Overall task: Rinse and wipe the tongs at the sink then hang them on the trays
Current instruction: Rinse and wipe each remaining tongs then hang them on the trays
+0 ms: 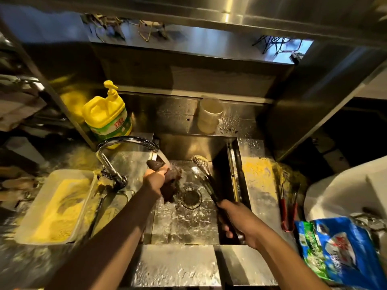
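My right hand grips the black handles of metal tongs over the steel sink; their scalloped tips carry yellow crumbs and point toward the sink's back wall. To the left, my left hand holds a dark wet cloth under water running from the chrome faucet. A second pair of tongs with red handles lies on the wet counter right of the sink.
A white tray of yellow crumbs sits left of the sink. A yellow soap jug and a clear cup stand behind it. A blue bag lies at the right, beside a white container. Yellow crumbs litter the counter.
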Available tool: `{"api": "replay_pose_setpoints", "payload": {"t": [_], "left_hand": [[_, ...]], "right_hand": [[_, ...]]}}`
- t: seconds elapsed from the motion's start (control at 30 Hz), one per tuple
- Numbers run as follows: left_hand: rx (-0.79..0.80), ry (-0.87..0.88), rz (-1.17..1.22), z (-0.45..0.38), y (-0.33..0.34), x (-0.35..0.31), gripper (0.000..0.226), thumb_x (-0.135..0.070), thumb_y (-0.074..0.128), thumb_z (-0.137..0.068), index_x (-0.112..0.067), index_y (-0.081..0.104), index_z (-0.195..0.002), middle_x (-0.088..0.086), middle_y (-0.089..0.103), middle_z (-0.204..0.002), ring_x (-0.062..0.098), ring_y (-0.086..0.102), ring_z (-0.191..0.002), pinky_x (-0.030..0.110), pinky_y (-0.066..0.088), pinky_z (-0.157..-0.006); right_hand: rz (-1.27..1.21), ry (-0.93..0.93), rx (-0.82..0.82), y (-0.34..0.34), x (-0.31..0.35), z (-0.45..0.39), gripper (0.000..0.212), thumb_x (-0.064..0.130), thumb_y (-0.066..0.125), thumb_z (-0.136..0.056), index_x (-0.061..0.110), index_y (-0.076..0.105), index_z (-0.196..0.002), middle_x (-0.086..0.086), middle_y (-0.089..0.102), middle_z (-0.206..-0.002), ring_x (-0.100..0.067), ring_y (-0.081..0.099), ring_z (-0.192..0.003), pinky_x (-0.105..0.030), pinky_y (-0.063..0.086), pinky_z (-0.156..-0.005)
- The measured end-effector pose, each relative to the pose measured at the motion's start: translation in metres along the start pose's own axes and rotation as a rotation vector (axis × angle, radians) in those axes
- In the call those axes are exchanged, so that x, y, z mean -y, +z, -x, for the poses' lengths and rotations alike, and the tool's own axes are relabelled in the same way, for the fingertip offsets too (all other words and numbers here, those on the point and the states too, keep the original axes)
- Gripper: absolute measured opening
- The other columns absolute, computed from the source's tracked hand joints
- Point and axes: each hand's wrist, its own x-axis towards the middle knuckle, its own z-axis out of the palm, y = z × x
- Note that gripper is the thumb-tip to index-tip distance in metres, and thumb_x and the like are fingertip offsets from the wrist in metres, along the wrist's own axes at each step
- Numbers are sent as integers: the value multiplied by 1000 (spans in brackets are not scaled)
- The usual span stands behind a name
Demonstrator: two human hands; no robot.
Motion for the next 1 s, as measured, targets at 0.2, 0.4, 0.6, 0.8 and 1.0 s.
{"api": "replay_pose_setpoints", "payload": {"t": [0.2,0.4,0.6,0.8,1.0], "left_hand": [[174,-68,84,21,0,12,37,-28,74,-87,-9,65,-117,14,74,-95,26,74,-72,37,61,-63],[277,-26,77,24,-3,12,23,-28,72,-89,-12,65,-105,12,75,-88,27,73,-78,43,60,-74],[290,-59,-6,34,5,11,19,-27,72,-89,-13,62,-96,9,78,-79,25,76,-76,46,63,-71],[121,-12,19,22,16,-16,36,-2,64,-90,-4,53,-125,24,66,-116,37,70,-92,49,61,-75],[96,-61,-83,27,33,-7,31,-3,64,-89,-3,59,-120,19,72,-103,33,72,-86,41,62,-69]], "right_hand": [[-93,-39,73,12,13,-16,35,2,73,-85,1,50,-111,-25,75,-96,-26,70,-60,-34,59,-50],[-52,-59,54,18,17,-30,31,8,73,-86,9,54,-112,-15,73,-88,-15,55,-49,-30,48,-47],[-3,-28,115,29,20,-27,37,-12,56,-85,8,63,-116,-18,58,-87,-18,54,-57,-32,53,-52],[95,-55,101,29,18,-13,27,-10,55,-80,9,63,-98,-9,53,-63,-15,45,-46,-24,36,-38],[223,-90,30,40,33,-22,22,-5,54,-81,4,60,-101,-6,53,-55,-14,44,-38,-24,35,-37]]}}
